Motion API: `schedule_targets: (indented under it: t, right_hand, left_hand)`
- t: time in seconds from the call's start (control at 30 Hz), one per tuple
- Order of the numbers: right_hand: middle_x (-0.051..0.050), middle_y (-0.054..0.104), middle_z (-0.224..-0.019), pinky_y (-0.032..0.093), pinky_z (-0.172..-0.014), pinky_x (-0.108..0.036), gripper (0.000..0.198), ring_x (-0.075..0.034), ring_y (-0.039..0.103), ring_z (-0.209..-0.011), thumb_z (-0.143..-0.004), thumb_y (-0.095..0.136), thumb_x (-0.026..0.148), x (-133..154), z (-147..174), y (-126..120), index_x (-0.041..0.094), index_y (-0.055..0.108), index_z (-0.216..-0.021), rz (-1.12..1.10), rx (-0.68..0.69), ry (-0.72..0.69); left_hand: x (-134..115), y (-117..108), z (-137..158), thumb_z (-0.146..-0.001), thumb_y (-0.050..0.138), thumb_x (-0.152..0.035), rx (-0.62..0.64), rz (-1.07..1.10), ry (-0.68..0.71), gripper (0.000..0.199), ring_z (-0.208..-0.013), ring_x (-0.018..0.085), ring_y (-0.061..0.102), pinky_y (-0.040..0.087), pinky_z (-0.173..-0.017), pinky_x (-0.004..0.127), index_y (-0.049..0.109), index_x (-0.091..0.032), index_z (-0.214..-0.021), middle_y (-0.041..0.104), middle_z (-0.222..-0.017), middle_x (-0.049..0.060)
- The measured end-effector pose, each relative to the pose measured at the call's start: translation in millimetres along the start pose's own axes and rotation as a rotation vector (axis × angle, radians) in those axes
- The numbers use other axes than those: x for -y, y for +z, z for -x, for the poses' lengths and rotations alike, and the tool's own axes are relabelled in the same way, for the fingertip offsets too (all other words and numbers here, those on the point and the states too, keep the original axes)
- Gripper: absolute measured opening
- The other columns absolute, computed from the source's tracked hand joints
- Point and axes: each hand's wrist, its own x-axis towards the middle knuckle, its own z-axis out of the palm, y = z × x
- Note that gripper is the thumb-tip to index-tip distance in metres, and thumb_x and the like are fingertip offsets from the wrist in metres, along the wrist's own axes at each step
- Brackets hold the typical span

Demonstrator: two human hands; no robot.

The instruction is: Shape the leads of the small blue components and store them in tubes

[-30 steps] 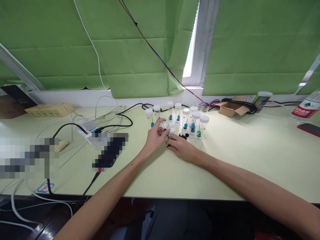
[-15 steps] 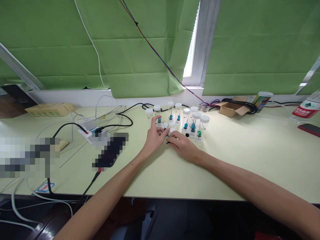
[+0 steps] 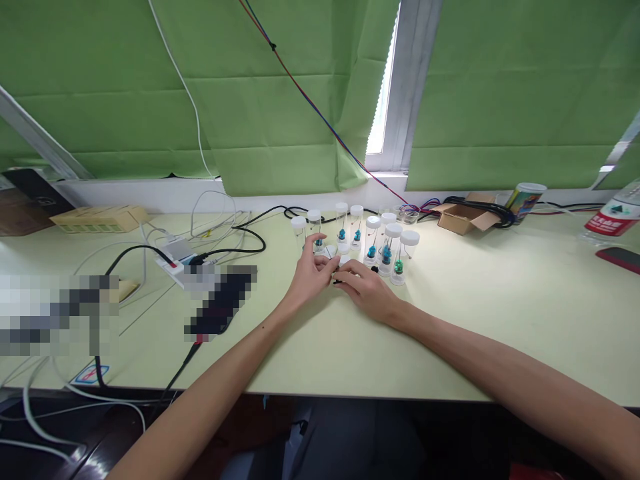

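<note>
My left hand [image 3: 316, 270] is closed in a pinch, its index finger raised, beside the white-capped clear vials. Close against it, my right hand [image 3: 364, 281] has its fingers pinched around a small dark piece [image 3: 337, 282], too small to name. What the left fingers grip is mostly hidden. Behind the hands stand several upright clear vials with blue parts inside, one of them a blue-filled vial [image 3: 371, 252]. A vial with a green part [image 3: 399, 267] stands right of the right hand. White caps [image 3: 344, 259] show just past the fingertips, and a small black piece [image 3: 375, 269] lies beside the right hand.
At the left are a power strip [image 3: 175, 263] with cables and a pixelated dark device [image 3: 225, 300]. An open cardboard box [image 3: 465, 217], a printed can [image 3: 525, 202] and a water bottle [image 3: 615, 217] stand at the right. Green blinds [image 3: 290, 100] hang behind the table [image 3: 450, 307].
The two hands have drawn slightly closer at the fingertips, and the dark piece at the right fingers has risen a little. The vials stay in place.
</note>
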Motion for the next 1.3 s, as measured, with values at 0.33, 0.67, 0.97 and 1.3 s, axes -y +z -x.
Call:
schedule_targets:
  t: [0.33,0.67,0.97,1.3]
  right_hand:
    - [-0.010,0.063,-0.101,0.055,-0.081,-0.035,0.018,-0.020,0.064,-0.092,-0.100,0.047,0.015,0.9,-1.4,-1.5,0.020,0.064,-0.102,-0.028,-0.021,0.001]
    - [-0.010,0.062,-0.102,0.055,-0.081,-0.036,0.019,-0.020,0.064,-0.093,-0.101,0.046,0.018,-1.4,0.4,-0.7,0.022,0.065,-0.103,-0.047,-0.029,0.033]
    - [-0.008,0.062,-0.100,0.054,-0.079,-0.035,0.016,-0.020,0.062,-0.090,-0.101,0.049,0.020,-1.0,0.6,0.3,0.024,0.064,-0.106,-0.087,-0.102,0.042]
    - [-0.007,0.061,-0.097,0.054,-0.077,-0.034,0.016,-0.020,0.061,-0.088,-0.100,0.051,0.021,0.8,-0.1,0.4,0.024,0.065,-0.108,-0.093,-0.157,0.063]
  left_hand:
    - [3.2,1.1,0.0,-0.086,0.063,-0.044,0.066,0.060,-0.023,0.052,-0.045,0.007,0.043,0.035,-0.048,0.018,0.037,-0.027,-0.129,0.052,-0.058,-0.011]
    - [1.2,-0.6,-1.3,-0.085,0.065,-0.047,0.106,0.106,-0.056,0.045,-0.044,0.007,0.041,0.031,-0.043,0.019,0.044,-0.027,-0.119,0.050,-0.058,-0.010]
    - [0.2,-1.9,-2.8,-0.084,0.064,-0.053,0.123,0.067,-0.032,0.034,-0.044,0.009,0.040,0.029,-0.041,0.022,0.061,-0.022,-0.097,0.046,-0.053,-0.005]
    - [-0.5,-3.5,-3.7,-0.087,0.062,-0.051,0.149,0.076,-0.013,0.032,-0.046,0.010,0.044,0.033,-0.044,0.024,0.064,-0.019,-0.082,0.050,-0.055,-0.002]
